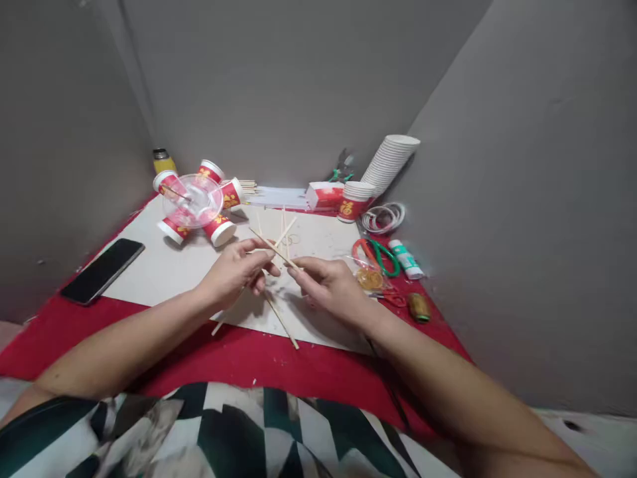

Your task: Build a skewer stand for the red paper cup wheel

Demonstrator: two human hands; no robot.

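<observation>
My left hand (pixel 237 271) and my right hand (pixel 329 285) meet above a white board (pixel 164 265), and both pinch thin wooden sticks (pixel 275 251) that cross one another. Several sticks fan up toward the wall, and others slant down past the board's front edge. Fingers of both hands are closed on the sticks where they cross. A small rubber band may be at the crossing, but it is too small to tell.
A wheel of red paper cups (pixel 195 202) around a clear lid lies at the back left. A black phone (pixel 102 269) rests left. Stacked white cups (pixel 387 162), scissors (pixel 379 255), a glue stick (pixel 407 259) and wire coils (pixel 383 217) sit right, on red cloth (pixel 249 362).
</observation>
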